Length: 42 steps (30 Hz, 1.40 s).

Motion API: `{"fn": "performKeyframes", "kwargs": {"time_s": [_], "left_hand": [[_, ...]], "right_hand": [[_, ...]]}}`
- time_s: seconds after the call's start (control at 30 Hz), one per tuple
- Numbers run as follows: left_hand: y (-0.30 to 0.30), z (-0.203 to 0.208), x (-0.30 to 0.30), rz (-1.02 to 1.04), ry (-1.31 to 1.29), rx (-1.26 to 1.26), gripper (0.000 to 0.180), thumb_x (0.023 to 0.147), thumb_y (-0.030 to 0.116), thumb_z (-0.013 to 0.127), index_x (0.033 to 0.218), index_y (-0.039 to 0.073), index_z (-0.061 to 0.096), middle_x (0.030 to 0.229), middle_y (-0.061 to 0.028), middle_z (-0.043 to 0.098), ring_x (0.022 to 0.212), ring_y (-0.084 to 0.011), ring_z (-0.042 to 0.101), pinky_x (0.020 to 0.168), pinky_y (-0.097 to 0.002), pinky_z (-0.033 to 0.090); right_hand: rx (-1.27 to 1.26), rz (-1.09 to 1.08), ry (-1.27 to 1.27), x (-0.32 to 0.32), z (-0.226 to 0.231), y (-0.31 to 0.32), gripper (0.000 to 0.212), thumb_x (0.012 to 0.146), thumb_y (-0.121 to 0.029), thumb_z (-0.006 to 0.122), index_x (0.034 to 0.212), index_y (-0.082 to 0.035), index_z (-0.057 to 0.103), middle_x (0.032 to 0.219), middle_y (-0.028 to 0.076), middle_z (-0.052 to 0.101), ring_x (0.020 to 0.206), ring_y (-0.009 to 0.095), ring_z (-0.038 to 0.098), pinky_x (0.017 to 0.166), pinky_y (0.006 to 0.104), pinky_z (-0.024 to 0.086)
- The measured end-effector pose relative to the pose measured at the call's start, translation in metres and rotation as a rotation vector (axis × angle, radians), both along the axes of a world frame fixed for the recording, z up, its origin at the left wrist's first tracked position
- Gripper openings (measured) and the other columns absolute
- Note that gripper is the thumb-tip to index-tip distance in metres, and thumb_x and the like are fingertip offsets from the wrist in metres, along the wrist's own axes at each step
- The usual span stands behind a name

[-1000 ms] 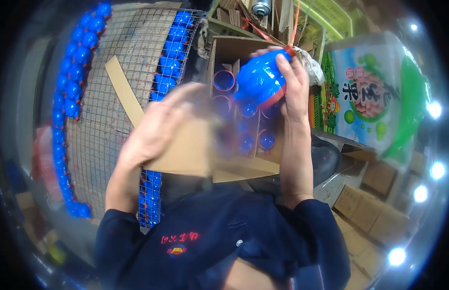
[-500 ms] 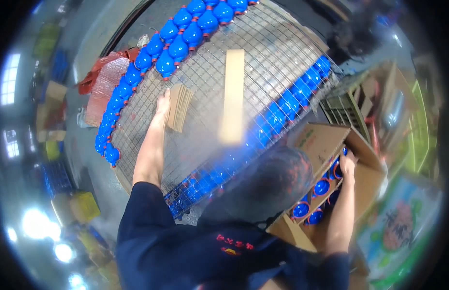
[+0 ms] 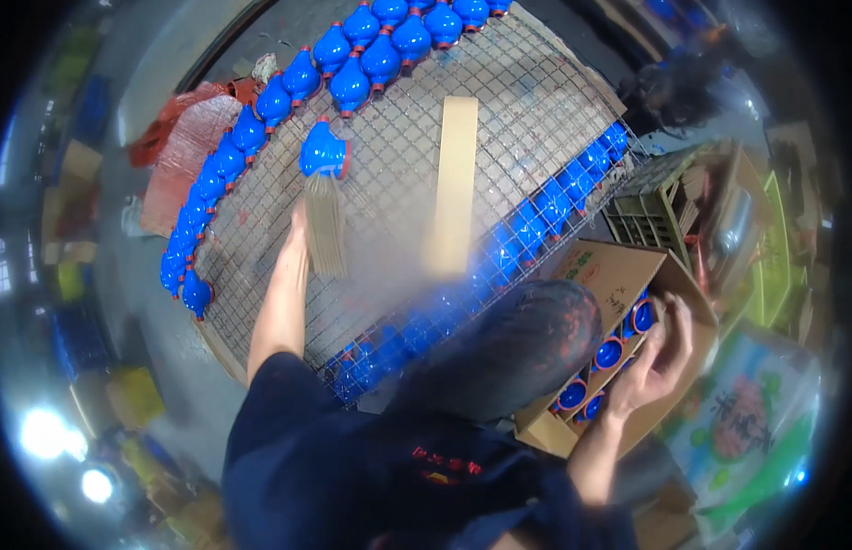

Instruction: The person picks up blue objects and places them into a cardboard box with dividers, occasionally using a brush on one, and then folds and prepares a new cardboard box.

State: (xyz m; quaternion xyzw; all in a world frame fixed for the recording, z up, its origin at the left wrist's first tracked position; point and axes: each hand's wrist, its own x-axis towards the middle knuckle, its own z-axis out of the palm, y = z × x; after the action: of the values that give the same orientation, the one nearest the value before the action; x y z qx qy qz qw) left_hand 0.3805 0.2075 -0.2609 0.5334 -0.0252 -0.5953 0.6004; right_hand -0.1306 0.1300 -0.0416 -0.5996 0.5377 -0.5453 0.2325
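Observation:
My left hand (image 3: pixel 300 226) is over the wire mesh, closed on a fanned stack of cardboard strips (image 3: pixel 326 227); its fingertips are mostly hidden behind the stack. Just past the stack's far end is a blue pipe fitting (image 3: pixel 324 150) with red ends, turned sideways. It appears to touch the strips; whether my fingers also hold it I cannot tell. My right hand (image 3: pixel 660 357) hovers at the open cardboard box (image 3: pixel 559 433), fingers loosely bent and apart, holding nothing. Inside that box stand several blue fittings (image 3: pixel 608 353) with red rims, between cardboard dividers.
Rows of blue fittings (image 3: pixel 380 59) line the mesh rack's (image 3: pixel 398 156) far and left edges; more lie along its near right side. A long tan strip (image 3: pixel 458 174) crosses the rack's middle. Right of it stand an olive crate (image 3: pixel 648 218) and a printed plastic sack (image 3: pixel 742 417).
My right hand has come up out of the box and moved away from its fittings. The fitting at the row's end now lies turned, apart from the row, against the cardboard strips.

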Motion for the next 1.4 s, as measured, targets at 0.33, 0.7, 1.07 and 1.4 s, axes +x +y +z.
{"fn": "performKeyframes", "kwargs": {"time_s": [0.33,0.7,1.07,1.4], "left_hand": [[0.116,0.173,-0.219,-0.269,0.845,-0.625,0.04,0.106,0.041,0.032,0.106,0.008,0.054,0.059,-0.0058,0.049,0.035,-0.0191,0.048,0.037,-0.0305,0.035],[0.118,0.191,-0.285,-0.544,0.462,-0.151,0.039,0.1,0.036,0.046,0.112,0.0,0.055,0.08,-0.0167,0.06,0.045,-0.0267,0.055,0.041,-0.0339,0.045],[0.024,0.127,-0.214,-0.269,-0.676,0.06,0.056,0.102,0.051,0.042,0.121,0.002,0.061,0.103,-0.0121,0.067,0.085,-0.0205,0.066,0.077,-0.0343,0.055],[0.103,-0.048,0.026,-0.108,-1.497,0.56,0.065,0.101,0.049,0.042,0.133,-0.007,0.052,0.137,-0.0264,0.053,0.13,-0.0386,0.048,0.111,-0.0415,0.035]], "right_hand": [[1.274,0.824,-1.095,0.17,0.011,0.044,0.064,0.102,-0.056,0.036,0.134,-0.002,0.047,0.127,0.016,0.057,0.119,0.023,0.054,0.102,0.0393,0.044],[0.821,0.586,-0.892,0.055,0.03,0.088,0.049,0.105,-0.039,0.041,0.128,0.003,0.055,0.119,0.007,0.06,0.111,0.015,0.054,0.1,0.031,0.042],[0.395,-0.047,-0.514,-0.172,0.019,0.052,0.023,0.095,-0.021,0.063,0.103,0.0,0.066,0.096,0.008,0.07,0.089,0.014,0.064,0.083,0.0301,0.051],[0.659,-0.111,0.769,-0.276,-0.164,-0.077,0.033,0.094,-0.029,0.056,0.108,0.0,0.06,0.106,0.023,0.067,0.101,0.039,0.065,0.087,0.0455,0.051]]}}
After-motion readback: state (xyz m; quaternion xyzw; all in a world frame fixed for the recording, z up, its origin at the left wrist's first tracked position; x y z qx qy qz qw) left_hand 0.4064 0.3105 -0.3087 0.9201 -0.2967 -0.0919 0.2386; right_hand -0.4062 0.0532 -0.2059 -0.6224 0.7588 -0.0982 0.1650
